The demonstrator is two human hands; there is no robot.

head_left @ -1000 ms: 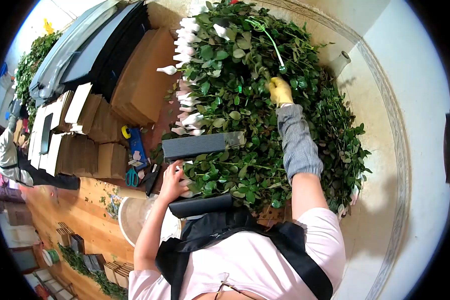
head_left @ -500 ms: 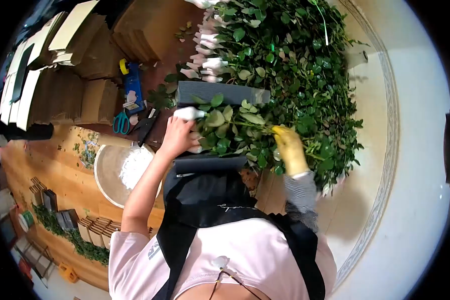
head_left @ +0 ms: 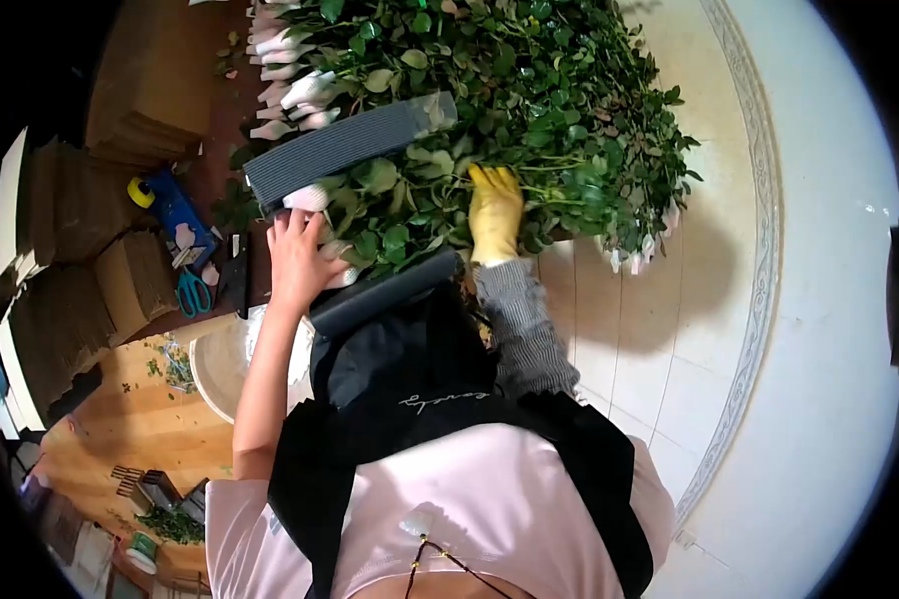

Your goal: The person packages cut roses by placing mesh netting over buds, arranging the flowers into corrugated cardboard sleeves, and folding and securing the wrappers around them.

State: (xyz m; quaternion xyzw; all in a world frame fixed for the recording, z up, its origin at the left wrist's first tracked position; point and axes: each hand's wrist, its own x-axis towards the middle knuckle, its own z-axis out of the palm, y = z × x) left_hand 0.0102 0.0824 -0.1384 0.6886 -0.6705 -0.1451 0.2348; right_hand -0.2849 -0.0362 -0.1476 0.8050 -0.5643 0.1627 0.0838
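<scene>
Touching the lower side of a white-netted rose head (head_left: 306, 198), the bare left hand (head_left: 298, 262) has its fingers spread, with the thumb well apart from the fingertips and beside a second netted head (head_left: 342, 278) nearer the body. The right hand (head_left: 495, 215), in a yellow glove with a grey ribbed sleeve (head_left: 522, 324) above the wrist, lies on the leafy rose stems (head_left: 420, 205); its fingertips reach in among the leaves, and I cannot tell whether they close on any stem. Those stems run from the netted heads across to the right, between a grey corrugated cardboard strip (head_left: 345, 147) and a black padded roll (head_left: 385, 294) beside the apron (head_left: 400, 349). The strip lies at a slant, with clear tape at its far right end. Beyond it spreads a large pile of roses (head_left: 529, 95), a row of pale netted heads (head_left: 282, 72) along its left side. To the left, on the dark red desk (head_left: 213, 165), are a blue tape dispenser (head_left: 182, 212) with a yellow roll (head_left: 141, 192), and teal-handled scissors (head_left: 193, 295) near its edge. Stacked brown cardboard pieces (head_left: 135, 283) stand further left, and a round white tub (head_left: 218, 371) sits below the desk edge, partly hidden by the left forearm
</scene>
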